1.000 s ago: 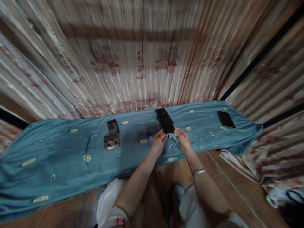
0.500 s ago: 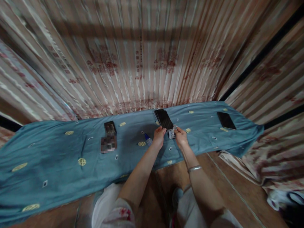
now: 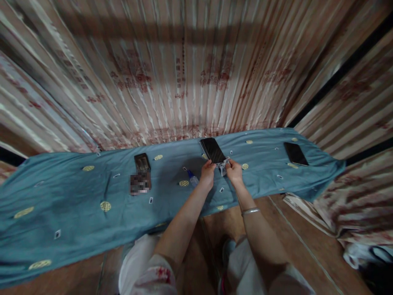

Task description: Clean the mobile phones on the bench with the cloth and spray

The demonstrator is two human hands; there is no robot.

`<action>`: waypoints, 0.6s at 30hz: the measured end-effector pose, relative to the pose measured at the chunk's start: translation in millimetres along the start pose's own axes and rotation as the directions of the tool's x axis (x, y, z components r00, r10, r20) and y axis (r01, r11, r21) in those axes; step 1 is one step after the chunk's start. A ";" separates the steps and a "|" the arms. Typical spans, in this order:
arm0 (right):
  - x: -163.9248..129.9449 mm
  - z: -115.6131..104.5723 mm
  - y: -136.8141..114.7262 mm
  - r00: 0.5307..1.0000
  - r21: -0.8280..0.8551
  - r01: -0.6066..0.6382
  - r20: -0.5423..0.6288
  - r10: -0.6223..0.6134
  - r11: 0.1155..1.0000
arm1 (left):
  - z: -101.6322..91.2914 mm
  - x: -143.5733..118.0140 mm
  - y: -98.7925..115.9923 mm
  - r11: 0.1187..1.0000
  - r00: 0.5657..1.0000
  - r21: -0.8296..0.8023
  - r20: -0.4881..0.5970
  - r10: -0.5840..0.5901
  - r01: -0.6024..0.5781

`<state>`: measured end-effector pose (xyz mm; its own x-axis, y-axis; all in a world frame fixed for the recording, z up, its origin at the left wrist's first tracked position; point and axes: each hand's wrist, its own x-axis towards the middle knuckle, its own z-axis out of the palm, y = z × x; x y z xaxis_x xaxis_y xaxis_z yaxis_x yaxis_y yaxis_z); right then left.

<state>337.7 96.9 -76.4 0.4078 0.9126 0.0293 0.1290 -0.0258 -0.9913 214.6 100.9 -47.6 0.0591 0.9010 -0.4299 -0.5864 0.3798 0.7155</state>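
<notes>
A blurred patch (image 3: 140,183) hides something on the blue cloth (image 3: 76,192).

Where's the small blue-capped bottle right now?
Head view: the small bottle lies on the blue cloth, just left of the left hand.

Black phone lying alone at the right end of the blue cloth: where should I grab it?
Take the black flat phone across its two long edges, coming from above. It lies flat and alone on the blue patterned cloth, long axis angled away, both sides free; its thinness probably calls for a fingertip pinch.
</notes>
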 end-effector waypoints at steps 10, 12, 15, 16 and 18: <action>-21.7 -1.2 -26.5 0.989 -0.546 0.009 -0.119 -0.088 0.838 | -5.7 -14.9 4.4 0.999 0.999 -0.045 0.034 0.000 0.001; -24.5 -6.7 -29.6 0.985 -0.625 0.032 -0.112 -0.130 0.780 | -11.9 -22.3 6.1 0.999 0.999 -0.051 0.037 0.003 -0.001; -26.5 -13.2 -34.7 0.970 -0.660 0.081 -0.120 -0.211 0.747 | -23.2 -36.6 8.8 0.998 0.999 -0.060 0.034 0.008 -0.006; -27.4 -13.1 -36.7 0.965 -0.617 0.099 -0.133 -0.228 0.781 | -27.1 -42.1 10.2 0.998 0.999 -0.063 0.033 0.008 -0.006; -31.7 -7.8 -41.5 0.966 -0.425 0.141 -0.139 -0.219 0.894 | -34.9 -53.5 14.8 0.998 0.999 -0.068 0.031 0.007 -0.004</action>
<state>326.5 65.8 -35.2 0.4911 0.8305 0.2629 0.5575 -0.0677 -0.8274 174.6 51.0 -33.3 0.0803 0.9095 -0.4079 -0.6405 0.3606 0.6780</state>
